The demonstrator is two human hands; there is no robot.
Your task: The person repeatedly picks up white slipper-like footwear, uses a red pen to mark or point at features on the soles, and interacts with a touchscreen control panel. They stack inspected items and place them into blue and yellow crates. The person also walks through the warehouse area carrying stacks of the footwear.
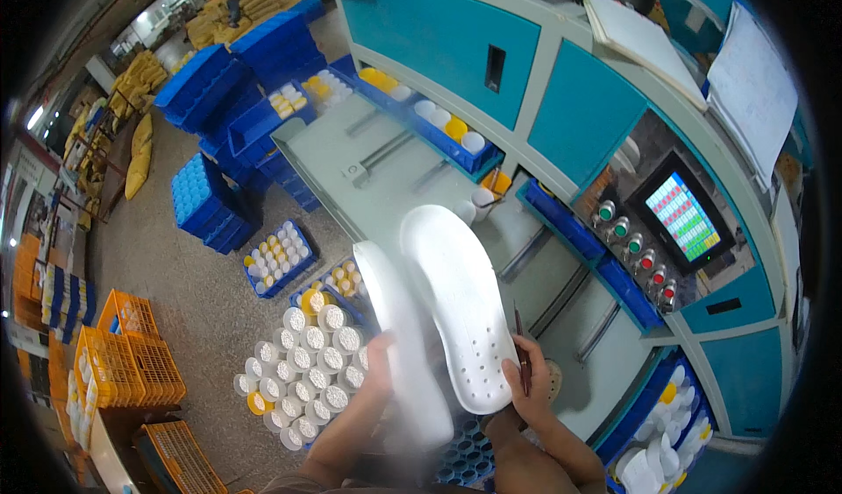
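In my right hand (524, 378) is a white foam shoe insole (456, 292), gripped at its edge near the end dotted with small holes. A thin dark reddish-brown pen-like tool (521, 336) also stands in that hand's fingers. My left hand (379, 367) closes on the outer side of a second white insole (395, 336), smeared by motion and tilted edge-on beside the first. Both insoles are held up over the machine's pale table (377, 196). Below my right hand, partly hidden, shows a beige piece with holes (553, 380).
White and yellow cups of white pellets (316, 358) cluster at lower left. Stacked blue crates (210, 200) and orange baskets (132, 371) stand left. A teal machine with a lit screen (682, 216) and buttons (633, 244) rises right. A blue bin of white cups (658, 441) sits lower right.
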